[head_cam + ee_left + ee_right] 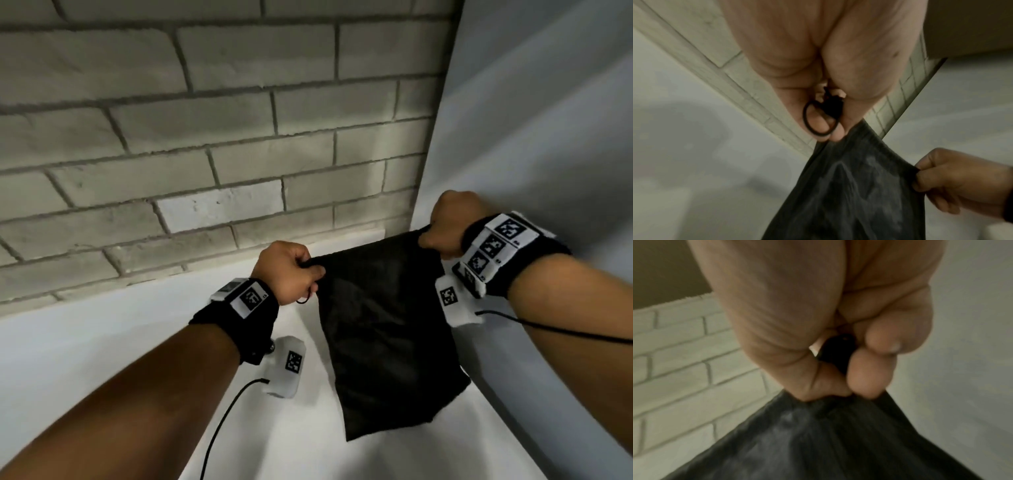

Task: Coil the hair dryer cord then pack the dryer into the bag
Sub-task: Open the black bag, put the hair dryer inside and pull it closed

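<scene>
**Two hands hold a black bag by its top corners**

Both fists stretch the black fabric bag (383, 318) between them, its top edge pulled taut from one hand to the other while the body hangs down below the wrists, its lower corner dangling above the white surface (137, 329). No hair dryer shows in any view, and whether the bag holds anything cannot be told.

At the bag's near-left corner, the left hand (287, 270) is curled tight, fingers (836, 134) and thumb pinching the bunched fabric; a small black cord loop (820, 118) hangs out of this grip, lying against the fingertips. At the opposite corner, slightly higher and farther forward, the right hand (448, 226) is likewise closed, its fingers (869, 378) clamping a gather of cloth.

Each wrist wears a black band with white marker blocks. Beyond the hands stands a pale brick wall (205, 130); beside the right hand rises a plain grey wall (548, 120).
</scene>
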Tool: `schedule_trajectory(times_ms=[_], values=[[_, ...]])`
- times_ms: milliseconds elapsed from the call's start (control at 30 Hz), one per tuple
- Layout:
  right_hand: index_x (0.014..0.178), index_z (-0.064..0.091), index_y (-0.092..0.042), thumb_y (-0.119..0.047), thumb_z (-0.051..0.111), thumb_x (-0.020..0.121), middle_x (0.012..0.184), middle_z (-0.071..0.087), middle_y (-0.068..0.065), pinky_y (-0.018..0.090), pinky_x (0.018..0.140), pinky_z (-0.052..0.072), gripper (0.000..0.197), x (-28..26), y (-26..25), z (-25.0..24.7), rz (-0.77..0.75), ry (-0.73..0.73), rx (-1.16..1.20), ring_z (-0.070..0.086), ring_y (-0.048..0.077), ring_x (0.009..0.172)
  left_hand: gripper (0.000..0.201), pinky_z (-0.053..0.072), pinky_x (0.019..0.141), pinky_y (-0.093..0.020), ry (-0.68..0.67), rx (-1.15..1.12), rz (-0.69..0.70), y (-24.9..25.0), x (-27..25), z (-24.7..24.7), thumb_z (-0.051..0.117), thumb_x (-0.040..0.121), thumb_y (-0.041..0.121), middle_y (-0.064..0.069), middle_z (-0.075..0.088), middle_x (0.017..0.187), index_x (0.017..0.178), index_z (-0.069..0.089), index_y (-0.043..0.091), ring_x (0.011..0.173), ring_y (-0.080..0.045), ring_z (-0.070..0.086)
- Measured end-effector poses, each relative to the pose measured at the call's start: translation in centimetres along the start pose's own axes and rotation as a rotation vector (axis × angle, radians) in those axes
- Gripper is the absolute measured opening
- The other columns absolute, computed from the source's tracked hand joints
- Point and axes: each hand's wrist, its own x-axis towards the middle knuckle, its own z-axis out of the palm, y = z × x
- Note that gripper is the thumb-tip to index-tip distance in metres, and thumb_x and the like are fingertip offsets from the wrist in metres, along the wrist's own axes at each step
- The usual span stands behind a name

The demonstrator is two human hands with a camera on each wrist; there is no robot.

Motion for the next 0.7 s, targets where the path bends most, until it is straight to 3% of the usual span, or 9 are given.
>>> schedule_trajectory(times_ms=[67,133,267,333,433,500,567,633,700], values=[[0.060,0.053,-0.005,-0.014,0.072,0.075,0.063,0.057,0.005,0.022,0.042,0.028,0.026,1.9,0.3,1.5,0.042,0.053,-0.097,0.060,0.023,0.063,0.025,0.053,0.051,-0.026,0.058,0.040,-0.030,-0.4,1.6,1.4,0.073,0.078,0.020,-0.009,0.072,0.057,0.061,0.061,0.007,0.047,-0.022,0.066],[0.061,0.050,-0.006,-0.014,0.069,0.081,0.075,0.064,0.010,0.024,0.053,0.037,0.029,3.5,0.7,2.8,0.096,0.104,-0.123,0.066,0.030,0.080,0.024,0.057,0.055,-0.025,0.107,0.050,-0.058,-1.0,3.3,2.6,0.072,0.078,0.024,-0.003,0.072,0.056,0.059,0.063,0.012,0.056,-0.022,0.070],[0.080,0.067,-0.002,-0.019,0.066,0.079,0.092,0.074,0.016,0.026,0.065,0.046,0.017,5.7,1.9,4.7,0.067,0.101,0.034,0.069,0.034,0.087,0.021,0.059,0.073,-0.043,0.172,-0.014,-0.108,-2.3,6.5,4.0,0.068,0.073,0.031,0.002,0.069,0.055,0.053,0.063,0.031,0.069,-0.023,0.074],[0.102,0.073,-0.013,-0.021,0.067,0.074,0.100,0.074,0.013,0.027,0.076,0.051,0.029,5.6,2.1,5.6,0.026,0.167,0.185,0.069,0.034,0.093,0.016,0.057,0.078,-0.035,0.181,0.038,-0.102,-2.6,7.6,4.6,0.068,0.077,0.034,-0.001,0.074,0.071,0.063,0.069,0.026,0.078,-0.023,0.072],[0.124,0.059,-0.025,-0.032,0.068,0.068,0.121,0.058,0.016,0.034,0.095,0.050,0.057,3.7,1.6,7.7,-0.057,0.234,0.253,0.060,0.038,0.109,0.018,0.047,0.079,-0.024,0.236,0.160,-0.105,-3.4,8.5,5.0,0.069,0.082,0.034,-0.003,0.074,0.098,0.092,0.072,0.020,0.096,-0.024,0.066],[0.129,0.051,-0.032,-0.055,0.064,0.065,0.134,0.043,0.015,0.041,0.103,0.047,0.069,1.3,0.9,10.1,-0.058,0.076,0.143,0.054,0.042,0.118,0.027,0.046,0.082,-0.024,0.239,0.179,-0.134,-4.1,8.3,4.8,0.071,0.080,0.035,-0.002,0.072,0.105,0.101,0.069,0.018,0.101,-0.024,0.065],[0.143,0.034,-0.042,-0.073,0.052,0.068,0.149,0.026,0.013,0.049,0.109,0.041,0.083,-1.3,0.0,12.7,-0.034,-0.244,-0.043,0.040,0.049,0.131,0.028,0.046,0.084,-0.026,0.201,0.208,-0.125,-4.8,7.2,4.3,0.073,0.078,0.035,0.001,0.072,0.104,0.099,0.067,0.019,0.100,-0.021,0.065],[0.150,0.013,-0.047,-0.074,0.046,0.076,0.161,0.005,0.013,0.057,0.115,0.028,0.085,-2.5,-0.1,16.0,-0.047,-0.465,-0.172,0.014,0.056,0.142,0.023,0.047,0.077,-0.024,0.165,0.222,-0.088,-5.2,5.3,3.4,0.074,0.077,0.038,0.005,0.073,0.092,0.091,0.068,0.022,0.091,-0.017,0.067],[0.151,0.006,-0.045,-0.069,0.043,0.080,0.165,-0.010,0.012,0.065,0.117,0.015,0.083,-2.2,0.3,18.2,-0.103,-0.519,-0.255,-0.009,0.056,0.145,0.019,0.048,0.062,-0.020,0.117,0.179,-0.073,-5.4,2.6,1.6,0.076,0.076,0.038,0.008,0.074,0.075,0.085,0.066,0.023,0.068,-0.010,0.068]])
